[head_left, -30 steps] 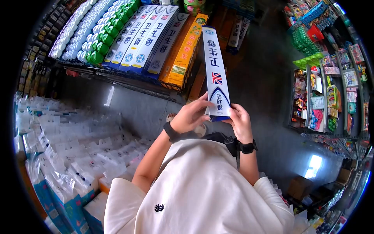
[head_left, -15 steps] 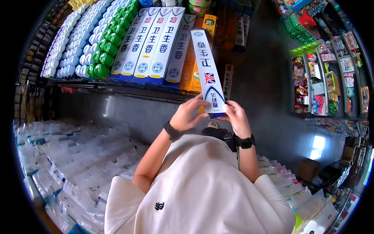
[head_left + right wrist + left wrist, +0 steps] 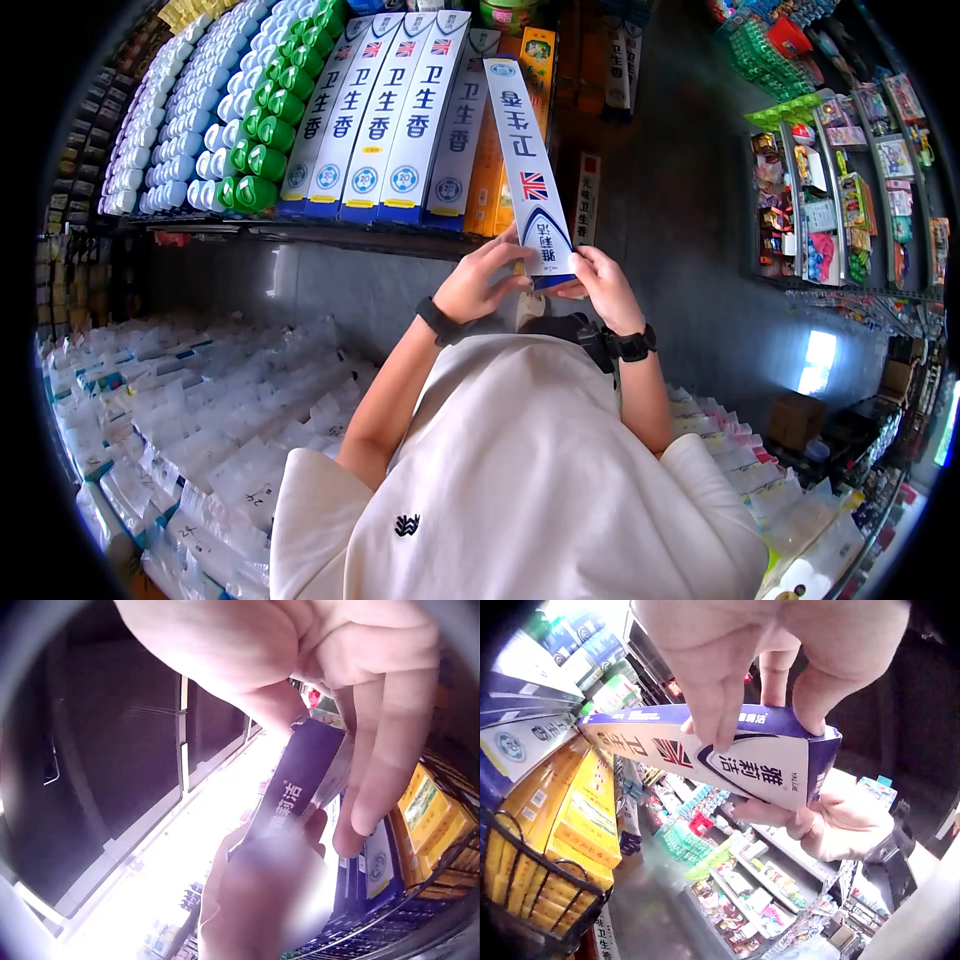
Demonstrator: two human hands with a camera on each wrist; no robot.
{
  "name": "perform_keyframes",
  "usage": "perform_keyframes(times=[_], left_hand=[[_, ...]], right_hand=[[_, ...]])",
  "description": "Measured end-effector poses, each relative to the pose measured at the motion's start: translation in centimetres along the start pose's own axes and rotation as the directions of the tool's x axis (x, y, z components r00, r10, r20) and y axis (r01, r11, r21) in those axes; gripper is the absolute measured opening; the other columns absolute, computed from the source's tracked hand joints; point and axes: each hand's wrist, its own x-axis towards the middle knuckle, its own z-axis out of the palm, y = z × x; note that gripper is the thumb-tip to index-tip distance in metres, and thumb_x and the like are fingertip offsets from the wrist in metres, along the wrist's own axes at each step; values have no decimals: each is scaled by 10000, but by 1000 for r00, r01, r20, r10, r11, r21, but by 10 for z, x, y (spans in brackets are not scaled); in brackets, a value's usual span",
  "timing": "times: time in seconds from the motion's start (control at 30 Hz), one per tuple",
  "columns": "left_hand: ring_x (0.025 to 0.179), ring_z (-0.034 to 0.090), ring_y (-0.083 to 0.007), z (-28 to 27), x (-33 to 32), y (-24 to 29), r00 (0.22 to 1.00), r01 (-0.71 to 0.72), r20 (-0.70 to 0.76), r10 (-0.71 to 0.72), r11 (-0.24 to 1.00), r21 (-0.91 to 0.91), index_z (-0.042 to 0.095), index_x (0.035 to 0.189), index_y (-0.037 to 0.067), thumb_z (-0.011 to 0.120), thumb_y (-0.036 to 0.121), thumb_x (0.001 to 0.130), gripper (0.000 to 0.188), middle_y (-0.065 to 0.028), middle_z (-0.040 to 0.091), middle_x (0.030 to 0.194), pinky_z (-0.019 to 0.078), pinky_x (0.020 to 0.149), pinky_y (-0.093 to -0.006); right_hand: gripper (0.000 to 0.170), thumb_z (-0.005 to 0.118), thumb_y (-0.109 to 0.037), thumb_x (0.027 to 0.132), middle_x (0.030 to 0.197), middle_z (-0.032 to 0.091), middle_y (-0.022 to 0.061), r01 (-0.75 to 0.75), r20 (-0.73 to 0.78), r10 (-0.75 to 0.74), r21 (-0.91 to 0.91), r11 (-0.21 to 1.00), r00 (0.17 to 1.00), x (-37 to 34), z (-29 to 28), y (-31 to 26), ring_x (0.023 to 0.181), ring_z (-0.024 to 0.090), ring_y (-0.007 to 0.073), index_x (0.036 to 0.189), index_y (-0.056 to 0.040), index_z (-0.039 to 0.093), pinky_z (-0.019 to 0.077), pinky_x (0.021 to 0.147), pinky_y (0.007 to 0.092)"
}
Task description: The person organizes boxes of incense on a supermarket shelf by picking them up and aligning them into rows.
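Observation:
A long white-and-blue incense box point(image 3: 528, 160) with a small British flag points away from the body, held by its near end. My left hand point(image 3: 484, 280) grips that end from the left; in the left wrist view its fingers point(image 3: 712, 712) lie across the box's side and top edge. On the other side my right hand point(image 3: 610, 292) pinches the near corner, thumb on the printed face. The right wrist view has the blue end point(image 3: 304, 761) between both hands. Ahead stand several similar white incense boxes point(image 3: 418, 120), with yellow boxes point(image 3: 492, 185) beside them.
Green-capped bottles point(image 3: 262, 162) and pale bottles fill the shelf's left. A wire basket point(image 3: 544, 892) edges the yellow boxes. Plastic-wrapped packs point(image 3: 210, 400) are piled behind on the left. Shelves of small goods point(image 3: 830, 210) stand on the right, across the grey floor point(image 3: 690, 270).
The incense box's far end has swung left in view, toward the row of similar boxes. The shelf sits more squarely ahead as the body turned. Both hands keep their hold.

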Motion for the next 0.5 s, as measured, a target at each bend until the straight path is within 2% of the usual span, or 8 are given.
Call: perform_keyframes(times=[0.1,0.2,0.33,0.37,0.47,0.5], left_hand=[[1205,448,-377,-7,15,14,999,-46,22,45,998,47,570,1064,9,677,56,778,308,-190,600,1074,425,923,-384],[1210,423,-395,-7,19,10,999,-28,23,28,999,20,570,1053,48,658,18,763,304,-270,500,1220,436,919,-369],[1208,426,-395,-4,14,-7,1000,12,25,-12,1000,-11,572,1066,53,657,19,764,316,-274,483,1242,423,933,-371],[1225,413,-387,-2,14,-12,1000,20,19,-19,999,-26,571,1077,49,660,13,761,330,-270,483,1245,413,944,-371],[1244,397,-375,4,14,-18,999,42,17,-41,998,-43,569,1084,43,660,-2,758,342,-267,483,1247,405,954,-373],[1256,389,-356,7,14,-21,999,52,5,-52,997,-56,563,1075,27,668,15,765,327,-239,511,1216,420,944,-371]], right_hand=[[373,438,-235,964,997,605,158,31,35,-31,-4,1000,999,1,-8,-9,809,669,222,1155,84,414,539,690,252],[374,447,-232,961,998,606,156,57,24,-57,0,998,998,4,-13,-10,800,670,214,1154,87,416,535,673,242],[390,467,-219,955,1032,601,100,101,30,-99,-88,991,995,14,-23,0,893,604,133,1233,53,431,517,743,257],[463,501,-223,943,1108,568,114,84,45,-78,-150,985,996,19,-28,6,947,572,125,1312,19,363,508,749,254],[538,562,-242,912,1204,527,159,242,15,-242,-107,964,970,20,-18,8,939,579,163,1324,5,320,486,796,275],[610,633,-204,865,1250,478,168,169,48,-168,-23,985,985,18,-18,3,973,569,176,1336,-11,296,479,835,289]])
